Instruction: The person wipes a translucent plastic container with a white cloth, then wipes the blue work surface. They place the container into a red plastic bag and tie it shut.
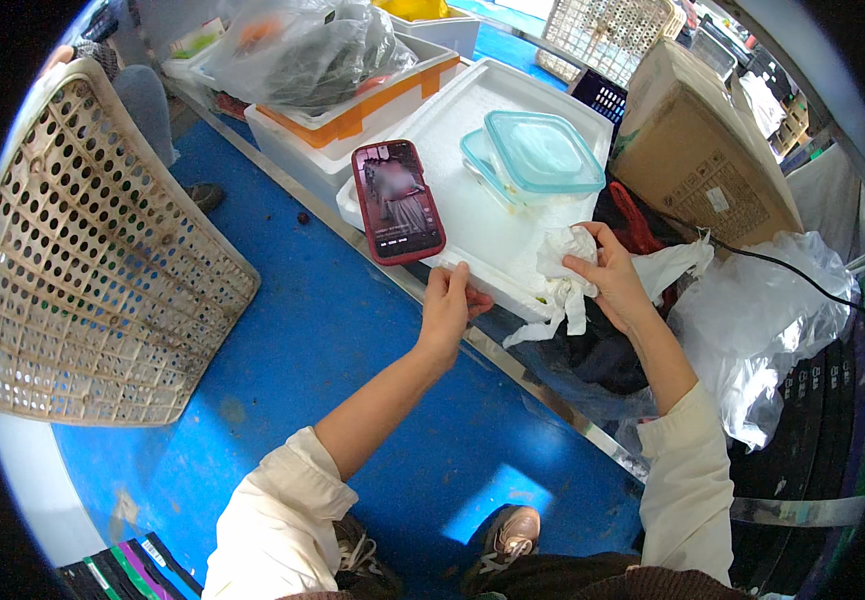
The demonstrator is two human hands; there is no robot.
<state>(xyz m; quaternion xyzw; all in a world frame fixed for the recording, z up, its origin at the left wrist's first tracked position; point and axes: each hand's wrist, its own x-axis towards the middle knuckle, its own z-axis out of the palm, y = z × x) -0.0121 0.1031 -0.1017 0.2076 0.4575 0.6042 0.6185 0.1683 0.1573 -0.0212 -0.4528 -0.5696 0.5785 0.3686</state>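
Observation:
My right hand (612, 274) grips a crumpled white paper tissue (566, 253) above the near corner of a white foam box (470, 127). Loose strips of tissue hang below the fingers. At the box's near edge is my left hand (447, 311), its thumb and fingers bent close to the rim. Whether it pinches anything there, I cannot tell. Just beyond it lies a smartphone (399, 202) in a dark red case, its screen lit with a picture of a person. Two teal-rimmed food-container pieces (545, 154) rest overlapping on the foam surface.
A dirty cream perforated plastic basket (114, 262) stands left, near another person's leg (144, 105). Behind the phone, an orange-taped foam box (357, 112) bears plastic bags (305, 56). To the right are a cardboard box (702, 150), clear plastic sheeting (755, 315) and a black cable (785, 266).

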